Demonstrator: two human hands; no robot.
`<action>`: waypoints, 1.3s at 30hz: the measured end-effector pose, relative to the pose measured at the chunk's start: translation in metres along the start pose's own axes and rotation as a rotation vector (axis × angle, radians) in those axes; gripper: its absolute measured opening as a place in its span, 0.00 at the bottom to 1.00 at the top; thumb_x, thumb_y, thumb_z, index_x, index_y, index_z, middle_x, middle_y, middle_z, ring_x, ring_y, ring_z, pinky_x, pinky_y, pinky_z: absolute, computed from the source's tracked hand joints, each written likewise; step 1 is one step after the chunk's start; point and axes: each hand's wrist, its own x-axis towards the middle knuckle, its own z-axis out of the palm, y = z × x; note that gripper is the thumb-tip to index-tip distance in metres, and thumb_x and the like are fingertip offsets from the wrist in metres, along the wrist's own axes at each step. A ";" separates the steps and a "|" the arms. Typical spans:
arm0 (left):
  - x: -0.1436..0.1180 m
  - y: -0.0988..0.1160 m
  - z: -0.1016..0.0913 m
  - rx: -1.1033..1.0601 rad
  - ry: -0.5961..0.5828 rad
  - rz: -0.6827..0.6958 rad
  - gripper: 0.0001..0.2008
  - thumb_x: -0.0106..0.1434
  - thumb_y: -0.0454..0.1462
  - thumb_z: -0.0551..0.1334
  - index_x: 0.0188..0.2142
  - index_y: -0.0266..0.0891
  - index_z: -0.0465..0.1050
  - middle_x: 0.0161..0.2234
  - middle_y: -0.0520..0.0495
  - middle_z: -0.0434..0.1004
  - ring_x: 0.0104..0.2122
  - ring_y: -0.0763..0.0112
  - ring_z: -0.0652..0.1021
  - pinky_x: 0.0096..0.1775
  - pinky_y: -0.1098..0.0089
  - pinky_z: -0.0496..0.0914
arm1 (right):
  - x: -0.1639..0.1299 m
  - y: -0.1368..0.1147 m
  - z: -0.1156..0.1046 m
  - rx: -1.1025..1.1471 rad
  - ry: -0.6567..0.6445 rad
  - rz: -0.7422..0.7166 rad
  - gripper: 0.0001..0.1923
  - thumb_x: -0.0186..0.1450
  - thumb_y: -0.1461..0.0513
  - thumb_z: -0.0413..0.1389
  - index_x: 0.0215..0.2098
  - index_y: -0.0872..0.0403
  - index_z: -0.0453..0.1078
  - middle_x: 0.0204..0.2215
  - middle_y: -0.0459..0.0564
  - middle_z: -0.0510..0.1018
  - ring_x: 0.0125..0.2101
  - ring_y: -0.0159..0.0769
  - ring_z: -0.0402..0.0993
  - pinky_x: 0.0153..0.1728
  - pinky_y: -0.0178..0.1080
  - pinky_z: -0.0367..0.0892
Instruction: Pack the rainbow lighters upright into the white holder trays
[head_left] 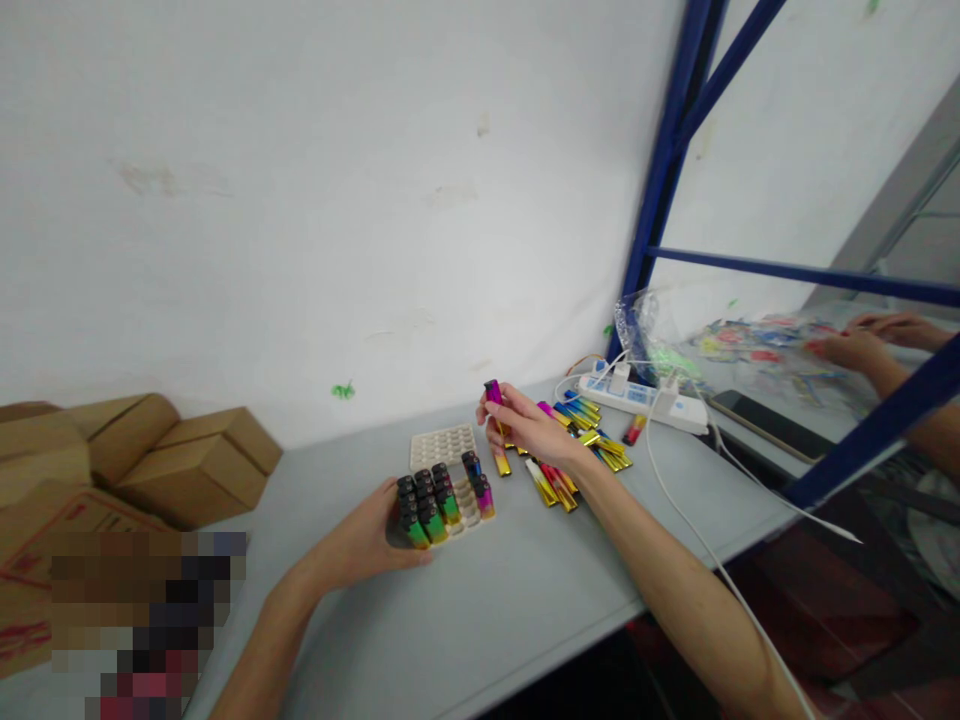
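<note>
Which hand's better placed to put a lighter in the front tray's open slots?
Probably the right hand: it holds a black-topped purple lighter near the front tray, on the open slots' side. The left hand is at the tray's left end, beside filled slots.

The lighter (493, 396) you hold shows a glossy, metallic-looking body with a dull, plastic-looking top. Your loose lighters (556, 490) carry a similar shiny, foil-like finish. Your trays (442, 443) look matt and moulded, with a dimpled surface. Your table (487, 600) is smooth, with a dull sheen. You face a matt, scuffed wall (412, 240). The boxes (214, 462) are matt cardboard; the frame (664, 170), smooth painted metal; the bag (639, 320), glossy, crinkled plastic film; the power strip (687, 411), smooth plastic.
</note>
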 end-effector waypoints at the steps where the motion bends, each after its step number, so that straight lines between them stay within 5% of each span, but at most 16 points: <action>1: 0.000 -0.001 0.000 -0.005 -0.004 0.002 0.41 0.48 0.42 0.79 0.60 0.39 0.71 0.58 0.36 0.79 0.58 0.42 0.78 0.62 0.48 0.72 | 0.000 0.001 0.003 -0.003 0.005 -0.014 0.22 0.69 0.44 0.62 0.42 0.49 0.61 0.29 0.39 0.69 0.23 0.26 0.63 0.24 0.32 0.64; 6: 0.000 -0.001 0.000 -0.008 -0.018 -0.008 0.40 0.49 0.42 0.79 0.60 0.39 0.70 0.58 0.35 0.78 0.59 0.43 0.78 0.63 0.47 0.72 | 0.001 0.004 0.017 -0.171 0.089 -0.087 0.27 0.70 0.37 0.55 0.33 0.51 0.62 0.22 0.36 0.55 0.21 0.27 0.50 0.23 0.34 0.50; 12: 0.000 -0.001 0.000 -0.016 -0.005 0.008 0.40 0.49 0.42 0.79 0.60 0.39 0.71 0.58 0.36 0.80 0.58 0.42 0.79 0.62 0.48 0.73 | -0.004 0.007 0.028 -0.591 0.350 -0.149 0.31 0.70 0.39 0.52 0.21 0.50 0.53 0.19 0.39 0.53 0.23 0.28 0.51 0.26 0.37 0.46; 21: 0.000 0.002 0.000 -0.028 0.019 -0.001 0.40 0.47 0.42 0.80 0.59 0.38 0.73 0.58 0.36 0.81 0.57 0.42 0.80 0.61 0.48 0.74 | -0.003 0.010 0.027 -0.651 0.405 -0.147 0.24 0.67 0.45 0.49 0.21 0.49 0.53 0.20 0.39 0.55 0.23 0.29 0.52 0.27 0.36 0.48; 26: 0.000 0.005 0.000 -0.037 0.014 -0.013 0.40 0.47 0.41 0.79 0.59 0.38 0.73 0.57 0.37 0.81 0.57 0.43 0.80 0.61 0.50 0.75 | -0.005 0.009 0.028 -0.620 0.383 -0.182 0.27 0.71 0.42 0.52 0.23 0.50 0.56 0.20 0.39 0.57 0.24 0.29 0.54 0.26 0.36 0.49; 29: 0.000 0.004 0.000 -0.032 -0.009 -0.018 0.39 0.49 0.41 0.79 0.59 0.37 0.72 0.58 0.35 0.80 0.57 0.43 0.80 0.61 0.50 0.74 | -0.006 0.007 0.028 -0.529 0.312 -0.209 0.22 0.74 0.43 0.53 0.38 0.51 0.67 0.23 0.39 0.63 0.25 0.31 0.59 0.27 0.35 0.55; 32: -0.001 0.002 0.000 -0.015 0.000 -0.001 0.40 0.49 0.42 0.79 0.60 0.38 0.72 0.59 0.35 0.79 0.59 0.43 0.78 0.63 0.49 0.72 | -0.007 0.003 0.028 -0.420 0.175 -0.202 0.18 0.77 0.45 0.49 0.50 0.50 0.67 0.30 0.42 0.71 0.27 0.32 0.65 0.28 0.35 0.62; 36: -0.001 0.001 0.000 -0.021 0.010 0.022 0.41 0.48 0.42 0.80 0.61 0.40 0.73 0.60 0.36 0.79 0.59 0.43 0.78 0.64 0.47 0.72 | -0.011 -0.012 0.029 -0.502 0.088 -0.288 0.16 0.76 0.48 0.55 0.48 0.50 0.74 0.45 0.52 0.75 0.43 0.38 0.74 0.44 0.41 0.73; 39: -0.001 0.003 0.000 -0.037 0.005 0.034 0.44 0.48 0.41 0.80 0.63 0.41 0.71 0.64 0.36 0.76 0.60 0.43 0.77 0.65 0.46 0.70 | -0.017 -0.025 0.031 -0.647 0.030 -0.344 0.13 0.74 0.51 0.60 0.46 0.51 0.80 0.42 0.52 0.77 0.46 0.40 0.74 0.50 0.44 0.71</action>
